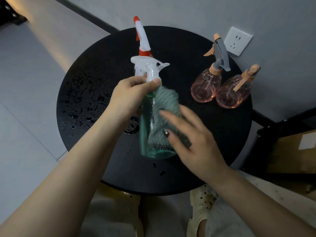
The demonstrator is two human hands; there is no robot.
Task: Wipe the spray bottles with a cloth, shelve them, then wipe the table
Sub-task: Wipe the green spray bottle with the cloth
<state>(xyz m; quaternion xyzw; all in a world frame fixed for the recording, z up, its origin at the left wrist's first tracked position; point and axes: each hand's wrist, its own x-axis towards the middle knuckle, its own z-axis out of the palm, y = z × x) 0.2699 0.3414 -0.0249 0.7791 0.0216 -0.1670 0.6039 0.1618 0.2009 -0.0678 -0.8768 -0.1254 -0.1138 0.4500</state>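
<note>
Right hand (pixel 191 135) presses a soft grey cloth (pixel 164 113) with fairly straight fingers, though blurred, against the teal spray bottle (pixel 147 134) held above the wet black surface (pixel 95 93), left hand (pixel 131 94) gripping its neck, probably light, slick plastic.

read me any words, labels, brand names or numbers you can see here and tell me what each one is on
None can be read.
Green spray bottle, pink spray bottles and red-and-white sprayer: no printing shows.
Wall socket: only plug holes, no text.
White label on the cardboard box: looks blank, too dim and blurred to tell.
</note>
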